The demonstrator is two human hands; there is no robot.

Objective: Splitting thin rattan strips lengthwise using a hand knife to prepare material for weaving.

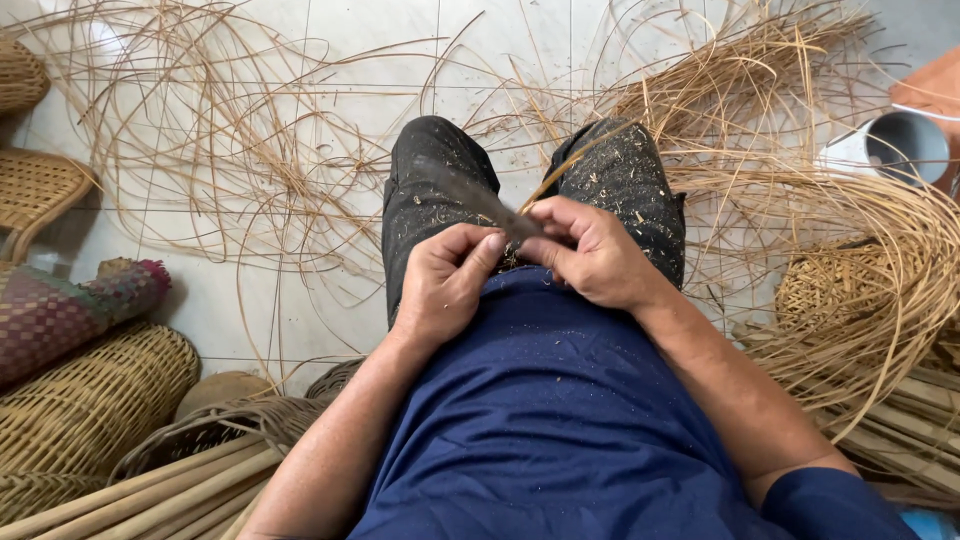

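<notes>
Thin cane strip [585,155] held at lap height, just above the knees of dusty black trousers [630,190], rising up and away to the right from the point where both hands meet. Crossed there by a dark blade [470,195], blurred, slanting up to the left. Judging by that, mid-cut: strip and edge together, with most of the strip's length beyond the hands not yet passed under the blade. Left hand [445,285] closed narrow, fingers curled in, thumb [485,250] laid flat and pressing toward the meeting point, apparently pinching the near end of the strip. Right hand [590,255] likewise closed, fingers folded tight around what looks like the blade's lower end; exact grip hidden under the knuckles. No gap showing between fingers and palm in either hand. Around the legs, a wide tangle of loose pale strips [800,90] spread over the tiled floor [250,300], suggesting a good deal already cut. At lower left, woven baskets [90,400] stacked close, and beside them a bundle of thick whole canes [150,495] lying untouched, so seemingly plenty of raw stock left. Further off, a rolled woven mat [60,310] at left and a grey tube [905,148] at upper right.
</notes>
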